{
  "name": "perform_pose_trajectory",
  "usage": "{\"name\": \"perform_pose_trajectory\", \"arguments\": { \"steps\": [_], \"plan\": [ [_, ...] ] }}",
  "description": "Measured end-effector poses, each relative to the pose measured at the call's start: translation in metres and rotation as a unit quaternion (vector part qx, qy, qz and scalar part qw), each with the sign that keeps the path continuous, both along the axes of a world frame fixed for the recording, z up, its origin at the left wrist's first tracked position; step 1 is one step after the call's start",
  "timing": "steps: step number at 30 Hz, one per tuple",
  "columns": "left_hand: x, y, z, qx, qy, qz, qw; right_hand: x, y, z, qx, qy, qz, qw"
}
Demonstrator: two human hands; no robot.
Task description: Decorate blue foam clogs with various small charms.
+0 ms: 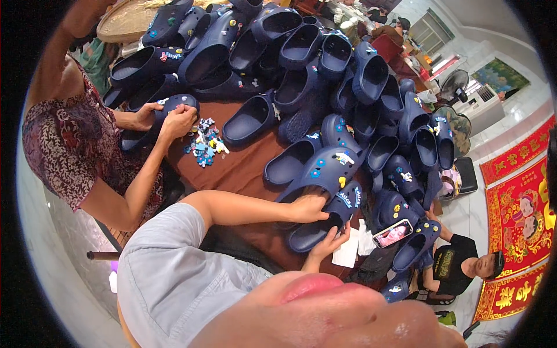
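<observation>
Two navy clogs lie close together in front of me, both decorated with small charms. My left hand (310,207) reaches into the opening of the upper clog (325,168), which carries blue flower charms, a yellow one and a white figure. Its fingers are partly hidden inside, and its thumb lies over the side. My right hand (332,243) grips the side of the lower clog (310,235), with the thumb at the opening's rim. A blue-and-white lettered charm (350,199) sits on this clog's toe.
Navy clogs (301,46) are heaped across the brown-covered table (197,168). A pile of small charms (206,142) lies left. A co-worker (98,145) there handles another clog (177,104). Beside my right hand are white paper (346,249) and a phone (393,233). Another person (458,264) sits right.
</observation>
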State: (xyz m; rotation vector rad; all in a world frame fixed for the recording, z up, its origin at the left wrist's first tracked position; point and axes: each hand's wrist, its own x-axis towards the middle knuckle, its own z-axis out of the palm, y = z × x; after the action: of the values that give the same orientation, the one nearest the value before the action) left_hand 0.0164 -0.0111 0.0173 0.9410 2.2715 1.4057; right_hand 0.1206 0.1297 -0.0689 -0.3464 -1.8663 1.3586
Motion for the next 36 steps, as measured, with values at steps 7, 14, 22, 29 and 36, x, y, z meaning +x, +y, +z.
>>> {"name": "perform_pose_trajectory", "arguments": {
  "steps": [7,14,22,29,36],
  "plan": [
    [-0.001,0.005,-0.019,0.024,0.079,0.028,0.996,0.003,-0.010,0.009,0.071,-0.004,-0.067,0.995],
    [-0.001,0.002,-0.009,-0.016,0.025,0.010,1.000,0.037,-0.029,0.034,0.453,-0.049,0.009,0.890],
    [-0.006,0.012,-0.029,-0.019,0.066,0.024,0.997,0.056,-0.040,0.037,0.460,-0.200,0.115,0.857],
    [-0.003,0.010,-0.032,0.039,0.132,0.051,0.989,0.055,-0.048,0.044,0.457,-0.231,0.145,0.847],
    [-0.004,0.011,-0.025,0.028,0.096,0.037,0.994,0.051,-0.052,0.032,0.409,-0.210,0.100,0.883]
  ]
}}
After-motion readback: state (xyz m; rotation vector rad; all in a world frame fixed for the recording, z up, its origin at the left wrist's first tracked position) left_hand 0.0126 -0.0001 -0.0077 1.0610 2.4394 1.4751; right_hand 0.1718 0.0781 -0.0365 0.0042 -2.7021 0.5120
